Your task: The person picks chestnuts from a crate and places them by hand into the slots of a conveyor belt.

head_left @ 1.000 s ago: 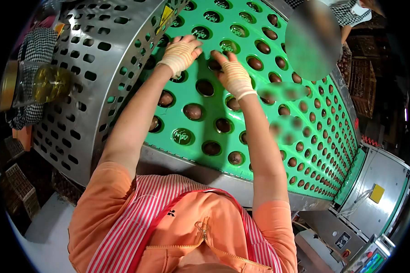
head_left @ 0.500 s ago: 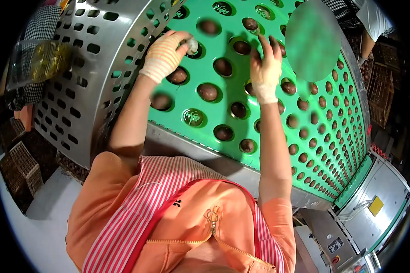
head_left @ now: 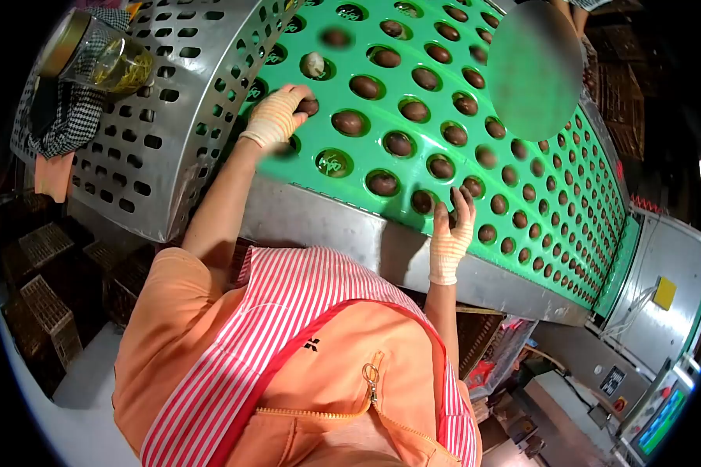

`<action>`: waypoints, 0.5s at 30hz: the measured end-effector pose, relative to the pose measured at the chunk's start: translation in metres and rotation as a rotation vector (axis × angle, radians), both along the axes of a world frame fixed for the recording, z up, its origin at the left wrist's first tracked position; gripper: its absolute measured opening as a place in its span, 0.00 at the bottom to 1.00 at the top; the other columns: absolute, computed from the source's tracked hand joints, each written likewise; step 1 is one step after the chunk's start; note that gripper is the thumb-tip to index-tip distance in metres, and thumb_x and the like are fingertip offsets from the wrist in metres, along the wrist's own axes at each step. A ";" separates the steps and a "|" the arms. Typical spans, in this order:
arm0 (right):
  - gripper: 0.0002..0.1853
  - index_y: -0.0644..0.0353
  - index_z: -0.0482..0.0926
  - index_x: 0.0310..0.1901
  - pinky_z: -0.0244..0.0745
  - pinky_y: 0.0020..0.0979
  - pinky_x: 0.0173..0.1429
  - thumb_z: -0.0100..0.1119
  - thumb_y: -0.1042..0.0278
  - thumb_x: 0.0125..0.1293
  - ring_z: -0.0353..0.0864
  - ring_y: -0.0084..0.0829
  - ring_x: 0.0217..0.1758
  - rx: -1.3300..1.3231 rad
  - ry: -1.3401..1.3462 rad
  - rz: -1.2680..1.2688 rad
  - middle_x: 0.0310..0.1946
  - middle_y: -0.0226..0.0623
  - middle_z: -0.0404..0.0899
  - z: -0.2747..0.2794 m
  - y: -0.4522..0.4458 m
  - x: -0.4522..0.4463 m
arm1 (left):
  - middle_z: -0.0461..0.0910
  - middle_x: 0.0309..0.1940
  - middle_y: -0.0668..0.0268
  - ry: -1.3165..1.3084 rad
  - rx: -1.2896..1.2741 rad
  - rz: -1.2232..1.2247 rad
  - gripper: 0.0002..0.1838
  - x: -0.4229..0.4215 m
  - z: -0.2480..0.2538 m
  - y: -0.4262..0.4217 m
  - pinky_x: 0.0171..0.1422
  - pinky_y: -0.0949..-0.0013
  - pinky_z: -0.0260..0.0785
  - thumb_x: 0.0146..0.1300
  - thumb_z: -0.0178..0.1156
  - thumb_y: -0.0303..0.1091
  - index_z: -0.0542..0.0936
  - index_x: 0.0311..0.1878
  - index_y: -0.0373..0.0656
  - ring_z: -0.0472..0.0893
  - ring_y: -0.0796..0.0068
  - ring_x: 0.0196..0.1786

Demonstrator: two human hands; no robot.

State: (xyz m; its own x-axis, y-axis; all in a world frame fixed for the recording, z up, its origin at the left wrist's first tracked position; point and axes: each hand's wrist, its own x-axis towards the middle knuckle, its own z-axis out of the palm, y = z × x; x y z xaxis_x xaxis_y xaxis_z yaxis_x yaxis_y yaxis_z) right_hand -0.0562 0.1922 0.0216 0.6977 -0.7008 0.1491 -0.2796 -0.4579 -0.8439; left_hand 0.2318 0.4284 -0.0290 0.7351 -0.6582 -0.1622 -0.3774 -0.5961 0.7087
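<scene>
A green panel (head_left: 358, 167) holds rows of brown egg-like balls in round cups. My left hand (head_left: 274, 121), in a striped fingerless wrap, has its fingers and thumb closed around a brown ball (head_left: 308, 107) near the panel's left side. Just above it, a whitish ball (head_left: 314, 65) sits in another cup. My right hand (head_left: 453, 237), wrapped the same way, is at the panel's lower edge with thumb and fingers apart. Its fingertips are beside a ball (head_left: 471, 187), and nothing held shows clearly. The cup with white marks (head_left: 332, 163) has no ball.
A perforated metal guard (head_left: 163, 117) rises at the left, with a lidded jar (head_left: 117, 62) by it. At right are a metal cabinet (head_left: 646, 272) and a lit screen (head_left: 662, 420). Crates (head_left: 619, 101) stand at upper right, near another person's arm (head_left: 578, 19).
My right hand has come down to the panel's lower edge. The whitish ball that was at my left hand now sits in a cup, and my left hand has closed on a brown ball.
</scene>
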 end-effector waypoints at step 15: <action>0.18 0.66 0.76 0.58 0.72 0.35 0.63 0.56 0.80 0.67 0.73 0.35 0.61 0.267 -0.175 -0.318 0.63 0.43 0.68 -0.009 0.046 -0.123 | 0.74 0.57 0.59 -0.329 0.195 0.045 0.23 -0.008 0.005 -0.001 0.65 0.55 0.67 0.55 0.67 0.31 0.78 0.56 0.51 0.71 0.53 0.60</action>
